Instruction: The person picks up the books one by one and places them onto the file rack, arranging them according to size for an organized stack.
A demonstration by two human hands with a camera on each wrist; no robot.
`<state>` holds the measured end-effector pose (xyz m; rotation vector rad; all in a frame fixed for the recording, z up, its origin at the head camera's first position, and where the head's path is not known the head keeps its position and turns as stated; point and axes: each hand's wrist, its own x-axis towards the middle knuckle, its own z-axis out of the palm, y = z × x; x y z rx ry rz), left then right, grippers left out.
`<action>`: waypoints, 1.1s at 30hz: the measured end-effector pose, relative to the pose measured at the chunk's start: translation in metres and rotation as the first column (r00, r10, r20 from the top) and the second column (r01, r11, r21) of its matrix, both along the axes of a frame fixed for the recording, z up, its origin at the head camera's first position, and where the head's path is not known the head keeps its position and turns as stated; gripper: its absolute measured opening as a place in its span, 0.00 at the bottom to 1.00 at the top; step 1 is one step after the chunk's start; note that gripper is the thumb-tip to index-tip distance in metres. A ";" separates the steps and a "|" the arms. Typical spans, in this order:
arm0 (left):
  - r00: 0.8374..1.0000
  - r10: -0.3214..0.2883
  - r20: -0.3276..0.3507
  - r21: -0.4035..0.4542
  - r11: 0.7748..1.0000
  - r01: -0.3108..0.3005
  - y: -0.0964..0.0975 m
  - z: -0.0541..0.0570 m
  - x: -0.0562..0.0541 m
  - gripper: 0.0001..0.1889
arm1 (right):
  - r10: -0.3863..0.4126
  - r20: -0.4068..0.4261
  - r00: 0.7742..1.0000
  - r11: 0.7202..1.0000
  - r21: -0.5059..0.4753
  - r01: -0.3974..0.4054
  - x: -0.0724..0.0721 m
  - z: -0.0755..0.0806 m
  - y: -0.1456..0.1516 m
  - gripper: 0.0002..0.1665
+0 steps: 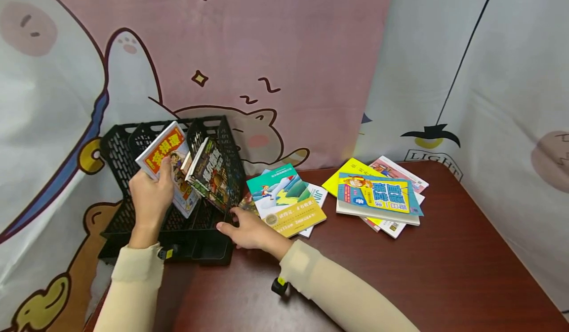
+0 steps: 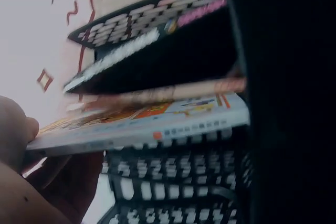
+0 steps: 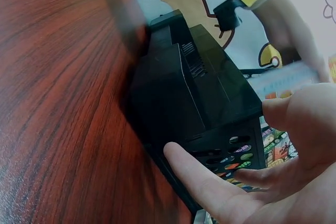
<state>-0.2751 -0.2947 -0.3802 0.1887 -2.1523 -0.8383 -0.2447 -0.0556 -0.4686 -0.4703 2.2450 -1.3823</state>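
Observation:
My left hand [image 1: 150,193] grips a book [image 1: 168,146] with an orange and yellow title, thumb on its cover. The book stands tilted in a compartment of the black mesh file rack [image 1: 237,159], and the left wrist view shows its white spine [image 2: 197,124]. To its right in the rack lean several books, the front one a dark comic book [image 1: 214,171]. My right hand [image 1: 250,229] holds the rack's lower front right corner. In the right wrist view the thumb is at the front edge and the fingers [image 3: 202,182] lie along the perforated side.
Right of the rack lie a green and yellow book [image 1: 284,198] and a white book [image 1: 317,193] partly beneath it. Farther right is a loose pile of books topped by a blue one [image 1: 378,193]. A printed curtain [image 1: 293,65] hangs behind the brown table [image 1: 444,263].

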 end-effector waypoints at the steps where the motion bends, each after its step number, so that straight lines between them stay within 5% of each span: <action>1: 1.000 -0.024 0.009 -0.008 1.000 0.024 0.004 -0.002 -0.003 0.28 | -0.002 0.005 1.000 1.000 -0.006 0.002 0.000 0.000 0.000 0.46; 7: 0.986 -0.123 0.110 0.015 0.992 0.122 0.016 -0.008 -0.014 0.30 | -0.013 0.004 1.000 1.000 -0.020 0.013 0.001 0.000 -0.002 0.45; 12: 0.958 -0.179 0.226 0.075 0.983 0.166 0.016 -0.012 -0.020 0.35 | -0.018 -0.007 1.000 1.000 -0.014 0.018 0.001 0.001 -0.001 0.44; 16: 0.911 -0.247 0.329 0.119 0.968 0.219 0.013 -0.017 -0.024 0.42 | -0.017 -0.010 1.000 1.000 -0.008 0.017 0.000 0.001 -0.001 0.45; 23: 0.789 -0.434 0.436 0.280 0.898 0.339 0.010 -0.020 -0.031 0.49 | -0.014 -0.009 1.000 1.000 -0.007 0.014 0.000 -0.001 -0.002 0.45; 27: 0.758 -0.460 0.462 0.310 0.885 0.348 0.007 -0.020 -0.032 0.48 | -0.012 -0.007 1.000 1.000 -0.014 0.012 0.000 -0.002 -0.002 0.45; 33: 0.738 -0.426 0.524 0.293 0.903 0.313 0.002 -0.018 -0.037 0.48 | -0.010 -0.012 1.000 1.000 -0.022 0.010 0.000 -0.002 0.000 0.45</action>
